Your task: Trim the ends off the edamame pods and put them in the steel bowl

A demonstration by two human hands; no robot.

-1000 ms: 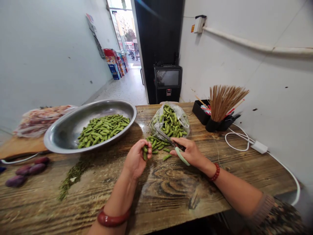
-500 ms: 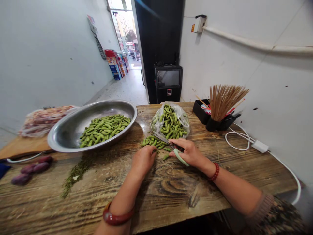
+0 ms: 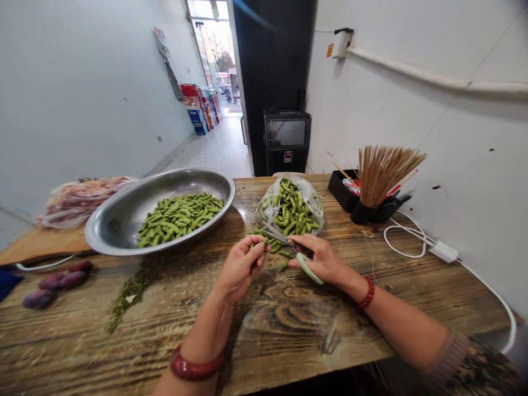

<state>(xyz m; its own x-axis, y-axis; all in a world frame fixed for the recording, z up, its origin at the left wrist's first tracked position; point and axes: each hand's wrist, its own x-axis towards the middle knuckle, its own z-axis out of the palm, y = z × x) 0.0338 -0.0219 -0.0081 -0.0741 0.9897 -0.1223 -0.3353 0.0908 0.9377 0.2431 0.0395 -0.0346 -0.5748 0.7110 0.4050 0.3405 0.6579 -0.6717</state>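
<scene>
My right hand is closed around scissors with pale green handles, their blades pointing left and a little apart. Between the thumb and fingers of my left hand is a green edamame pod, close to the blade tips. Beyond both hands, a clear plastic bag holds many edamame pods, with more spilled in front of it. To the left, a large steel basin contains a heap of pods.
Trimmed bits lie below the basin. Purple tubers and a bag of meat on a board are at the left. Skewers stand in a black holder at the right, near a white cable.
My left hand has lifted from the loose pods and turned palm inward, bringing a pod up to the scissor blades. The right hand keeps the scissors in nearly the same place.
</scene>
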